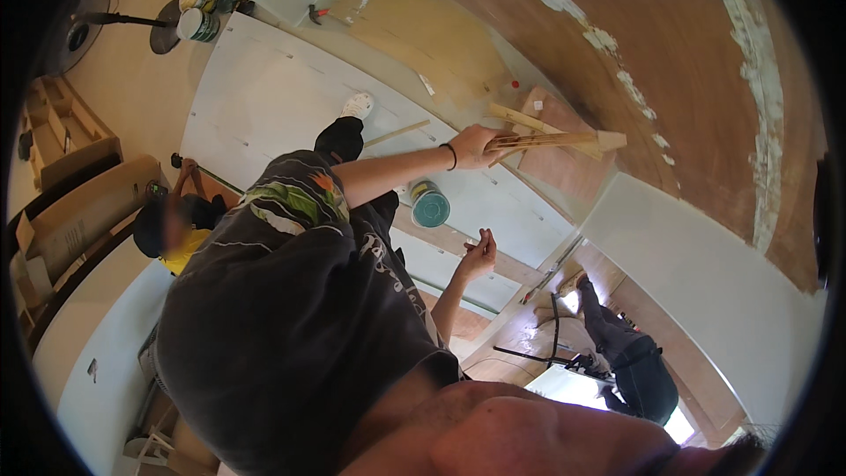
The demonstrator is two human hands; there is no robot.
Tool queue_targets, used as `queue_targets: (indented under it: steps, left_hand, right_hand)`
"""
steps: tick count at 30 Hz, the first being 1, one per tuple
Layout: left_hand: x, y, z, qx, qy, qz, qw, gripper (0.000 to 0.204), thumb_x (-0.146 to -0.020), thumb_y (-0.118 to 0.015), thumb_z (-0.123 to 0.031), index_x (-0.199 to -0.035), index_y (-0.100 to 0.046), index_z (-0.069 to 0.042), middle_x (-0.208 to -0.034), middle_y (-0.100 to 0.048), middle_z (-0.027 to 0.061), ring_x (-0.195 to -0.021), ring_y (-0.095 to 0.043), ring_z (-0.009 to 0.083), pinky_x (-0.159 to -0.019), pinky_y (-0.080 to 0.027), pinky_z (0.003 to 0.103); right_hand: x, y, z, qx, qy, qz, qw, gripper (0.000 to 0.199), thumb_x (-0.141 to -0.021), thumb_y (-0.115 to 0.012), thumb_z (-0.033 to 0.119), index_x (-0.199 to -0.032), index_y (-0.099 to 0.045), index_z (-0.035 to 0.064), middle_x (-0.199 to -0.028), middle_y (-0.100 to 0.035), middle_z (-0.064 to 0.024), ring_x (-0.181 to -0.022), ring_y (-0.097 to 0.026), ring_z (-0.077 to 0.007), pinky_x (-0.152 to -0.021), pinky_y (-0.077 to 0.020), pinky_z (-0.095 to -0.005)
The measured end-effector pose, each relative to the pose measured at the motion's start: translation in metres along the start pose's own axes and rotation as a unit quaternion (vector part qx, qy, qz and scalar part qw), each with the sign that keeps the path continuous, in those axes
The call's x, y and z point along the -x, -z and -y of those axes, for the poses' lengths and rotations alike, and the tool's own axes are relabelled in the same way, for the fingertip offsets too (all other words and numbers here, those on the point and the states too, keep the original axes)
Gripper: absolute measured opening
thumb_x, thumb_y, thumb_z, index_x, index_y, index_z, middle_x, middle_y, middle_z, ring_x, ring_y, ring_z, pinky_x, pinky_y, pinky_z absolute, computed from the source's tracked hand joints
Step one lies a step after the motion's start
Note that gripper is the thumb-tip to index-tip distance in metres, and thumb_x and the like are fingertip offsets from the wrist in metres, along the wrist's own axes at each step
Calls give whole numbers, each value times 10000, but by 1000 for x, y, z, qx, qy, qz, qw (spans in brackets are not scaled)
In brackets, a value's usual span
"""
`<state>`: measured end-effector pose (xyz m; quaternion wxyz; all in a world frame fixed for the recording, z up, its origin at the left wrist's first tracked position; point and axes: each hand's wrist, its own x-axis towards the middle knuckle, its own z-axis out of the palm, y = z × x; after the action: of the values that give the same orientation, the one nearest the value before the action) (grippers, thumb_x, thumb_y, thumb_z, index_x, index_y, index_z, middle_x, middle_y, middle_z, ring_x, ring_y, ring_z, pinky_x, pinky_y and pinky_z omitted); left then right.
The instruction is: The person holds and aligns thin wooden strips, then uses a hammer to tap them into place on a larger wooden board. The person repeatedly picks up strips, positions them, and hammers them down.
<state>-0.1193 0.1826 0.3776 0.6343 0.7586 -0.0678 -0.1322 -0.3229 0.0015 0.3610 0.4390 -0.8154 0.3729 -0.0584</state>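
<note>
The brown wall (670, 53) fills the right side, with rough white patches of filler in streaks. I lean toward it, and for this reason both my arms go out to that side. Under me lies a big white panel (264, 97); my foot in a white shoe (357, 106) stands on it, I think to keep balance.

My left hand (476, 145) is clenched around the wooden handle of a tool (551, 139). The tool lies almost level, with its pale flat head (610, 139) close to the wall beside a small brown board (564, 159), perhaps touching it. I judge that I hold it far back on the handle to reach further. My right hand (480, 251) is released, its fingers loosely curled and nothing in them; it hangs free in the air. A teal can (430, 207) stands between my two hands, near for dipping.

Much is hard to read. More thin sticks (529, 119) cross behind the tool, and I cannot tell whether they belong to it. My dark shirt (291, 326) hides what is below me. Two other people, one in yellow (181, 242) and one bending at lower right (630, 361), are partly cut off.
</note>
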Motion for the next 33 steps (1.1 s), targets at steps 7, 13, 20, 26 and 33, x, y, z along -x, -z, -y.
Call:
queue_targets:
  steps: [7,13,20,26,33]
  left_hand:
    - [28,134,-21,-167,-55,-36,984,497,-784,-610,-11,-1268,-619,-125,-1017,-710,153,-855,-681,347,-759,-552,428]
    - [119,224,-18,-249,-62,-208,944,428,-815,-610,-15,-1228,-571,-120,-1095,-685,150,-950,-654,365,-772,-530,470]
    - [190,277,48,-247,152,-449,845,398,-804,-622,-12,-1194,-581,-84,-1176,-663,144,-1027,-642,362,-838,-537,452]
    - [234,275,96,-172,320,-627,689,467,-843,-636,-2,-1300,-574,-72,-1155,-663,225,-1041,-648,407,-894,-524,451]
    - [234,229,109,31,498,-728,469,447,-913,-613,-20,-1349,-516,1,-1133,-662,279,-1043,-672,396,-883,-532,428]
  right_hand:
    - [-18,-66,-29,43,34,96,994,507,-1039,-493,370,-848,-664,-67,-675,-687,-126,-542,-644,-174,-528,-522,-299]
    - [-54,-174,-50,187,-95,458,864,940,-844,-723,154,-1531,-91,44,-990,-729,-146,-705,-716,-222,-544,-573,-333]
    - [-125,-339,45,410,201,591,665,536,-866,-698,144,-1340,-468,48,-942,-714,-148,-719,-716,-196,-552,-566,-323]
    - [-130,-542,151,496,350,603,518,481,-809,-672,147,-1269,-561,56,-779,-719,-149,-747,-719,-254,-724,-553,-374]
    - [-44,-777,190,574,410,619,345,590,-809,-678,242,-1361,-513,114,-1123,-690,-207,-1134,-635,-354,-956,-499,-447]
